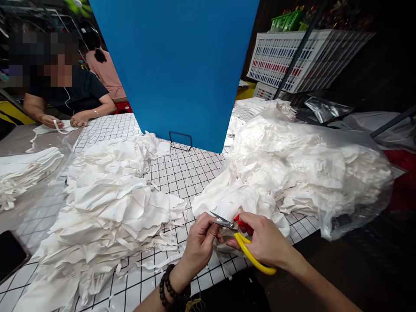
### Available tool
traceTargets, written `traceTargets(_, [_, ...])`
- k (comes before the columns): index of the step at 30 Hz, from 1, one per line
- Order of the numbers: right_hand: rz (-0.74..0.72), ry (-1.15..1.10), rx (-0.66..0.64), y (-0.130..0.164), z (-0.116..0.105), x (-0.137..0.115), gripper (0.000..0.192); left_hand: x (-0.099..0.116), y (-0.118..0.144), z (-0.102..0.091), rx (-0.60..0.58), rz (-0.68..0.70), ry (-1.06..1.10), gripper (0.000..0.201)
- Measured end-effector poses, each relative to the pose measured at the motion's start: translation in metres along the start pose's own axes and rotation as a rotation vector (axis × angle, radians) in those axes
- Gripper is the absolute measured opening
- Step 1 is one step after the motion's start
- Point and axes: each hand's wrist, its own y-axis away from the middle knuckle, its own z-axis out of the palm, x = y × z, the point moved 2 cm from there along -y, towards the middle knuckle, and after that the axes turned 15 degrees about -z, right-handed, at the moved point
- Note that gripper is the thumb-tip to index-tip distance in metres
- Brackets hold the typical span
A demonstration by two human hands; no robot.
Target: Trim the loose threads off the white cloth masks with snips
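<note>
A pair of scissors (231,225) with one red and one yellow handle is gripped in my right hand (264,238). Its blades are slightly apart and point left, toward my left hand (202,238). The fingers of that hand are pinched together right at the blade tips; whatever is between them is too small or hidden to make out. White cloth pieces (240,197) lie heaped just behind both hands, partly covered by them. Left of my left hand spreads a larger pile of white cloth pieces (113,203) with loose narrow straps.
A tall blue board (182,69) stands on the grid-patterned tablecloth (182,171). At right is a clear plastic bag (325,160) stuffed with white cloth. A phone (11,255) lies at the left edge. Across the table a person (65,97) handles white cloth. White crates (292,60) stand behind.
</note>
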Motion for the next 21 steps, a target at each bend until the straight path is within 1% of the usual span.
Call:
traceTargets(6, [-0.015,0.03,0.007,0.003,0.004,0.005,0.024,-0.001,0.001,-0.002,-0.006,0.005,-0.002,0.026])
traceTargets(11, [-0.037,0.054,0.005,0.004,0.001,0.001,0.024,0.001,0.002,-0.005,-0.024,0.045,-0.032,0.024])
traceTargets(15, [-0.04,0.056,0.01,0.003,0.002,0.0,0.024,0.0,0.002,-0.007,-0.046,0.056,-0.008,0.022])
traceTargets(18, [-0.058,0.053,0.025,0.003,0.007,0.004,0.027,-0.003,0.002,-0.006,-0.06,0.032,0.037,0.021])
traceTargets(21, [-0.086,0.023,0.048,0.003,0.015,0.007,0.033,-0.009,0.002,-0.005,-0.074,-0.01,0.127,0.023])
